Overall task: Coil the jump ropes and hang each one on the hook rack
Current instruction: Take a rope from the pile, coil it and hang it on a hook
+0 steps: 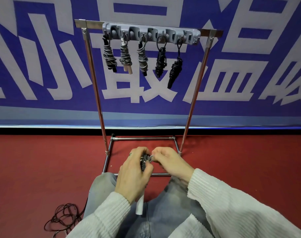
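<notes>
The left hand [135, 172] grips a coiled grey jump rope [145, 161] low in front of the person's knees, fingers curled round the bundle; a white handle [140, 206] pokes out below the wrist. The right hand [166, 160] pinches the rope's top end, touching the left fingertips. Behind, the grey hook rack [151, 32] on a metal frame [194, 93] carries five coiled ropes: three grey ones [125, 55] on the left, two black ones [160, 60] on the right. A loose dark rope [64, 216] lies tangled on the red floor [249, 160].
</notes>
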